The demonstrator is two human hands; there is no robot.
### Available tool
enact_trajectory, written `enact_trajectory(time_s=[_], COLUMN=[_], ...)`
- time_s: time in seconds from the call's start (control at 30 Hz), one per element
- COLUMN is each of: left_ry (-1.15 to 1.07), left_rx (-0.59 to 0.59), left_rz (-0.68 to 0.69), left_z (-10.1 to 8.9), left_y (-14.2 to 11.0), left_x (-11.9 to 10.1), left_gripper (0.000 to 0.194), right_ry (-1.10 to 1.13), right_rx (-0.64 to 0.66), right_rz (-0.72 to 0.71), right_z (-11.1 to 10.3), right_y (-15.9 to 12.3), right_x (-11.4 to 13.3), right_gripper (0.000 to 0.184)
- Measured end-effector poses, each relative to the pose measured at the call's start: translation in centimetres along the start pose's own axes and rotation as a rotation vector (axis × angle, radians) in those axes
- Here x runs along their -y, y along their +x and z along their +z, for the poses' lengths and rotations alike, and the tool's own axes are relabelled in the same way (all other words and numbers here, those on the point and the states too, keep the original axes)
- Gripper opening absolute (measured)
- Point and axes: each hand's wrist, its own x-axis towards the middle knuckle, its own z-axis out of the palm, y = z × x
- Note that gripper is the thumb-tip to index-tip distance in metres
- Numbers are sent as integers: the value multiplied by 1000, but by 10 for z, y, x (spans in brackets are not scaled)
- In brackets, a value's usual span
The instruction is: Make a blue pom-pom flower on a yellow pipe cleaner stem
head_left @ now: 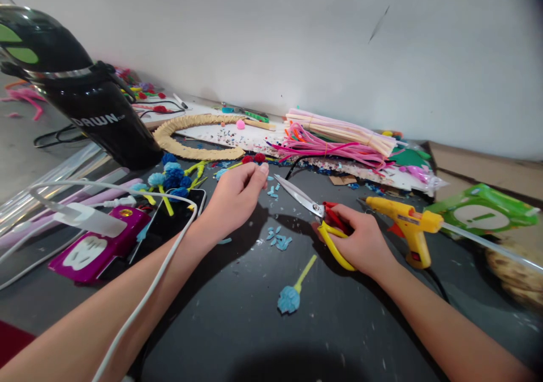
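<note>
Found left hand [237,198] with thumb pressed to curled fingertips, above the table [237,328]; cannot confirm or rule out a small item pinched between them. Found right hand [367,243] wrapped around the red and yellow handles of scissors [299,196], with blades close together and tips pointing at, and just beside, the left fingertips.

Located a blue flower [289,300] on the table in front of the person, between the forearms and touched by neither hand. Judged as formed: head and stem [306,271] apparently joined. Noted also a cluster of flowers [173,175] beyond the left forearm, in light and dark blue on yellow-green stems; judged likewise made up. Recorded as loose and on no stem: pale blue snippets [278,239], scattered beyond the flower and between the hands. Recorded as lying in bundles at the back: pipe cleaners [335,151], pink and cream. Cannot tell of any further piece under way at the left fingertips.

Examined the flower: lying on its side, stem slanting away and to the right; head light blue, rounded, rough and ragged at the edge, apparently clumped from short bits; stem thin, straight, yellow-green. Observed a yellow glue gun [418,223] right of the right hand, unheld.
</note>
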Motion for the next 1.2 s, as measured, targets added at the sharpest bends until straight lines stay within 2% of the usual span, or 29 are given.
enact_trajectory(time_s=[0.7, 0.97, 1.2], left_ry=[-43, -22, -22], left_rx=[22, 3, -3], left_rz=[2, -7, -1], left_z=[1, 1, 2], left_y=[-1, 0, -1], left_x=[2, 1, 1], left_gripper=[41, 42, 41], right_ry=[-12, -12, -4], right_rx=[18, -19, 3], right_rz=[8, 9, 3], right_z=[0, 0, 1], right_y=[3, 1, 1], right_x=[-6, 1, 1], right_gripper=[27, 22, 25])
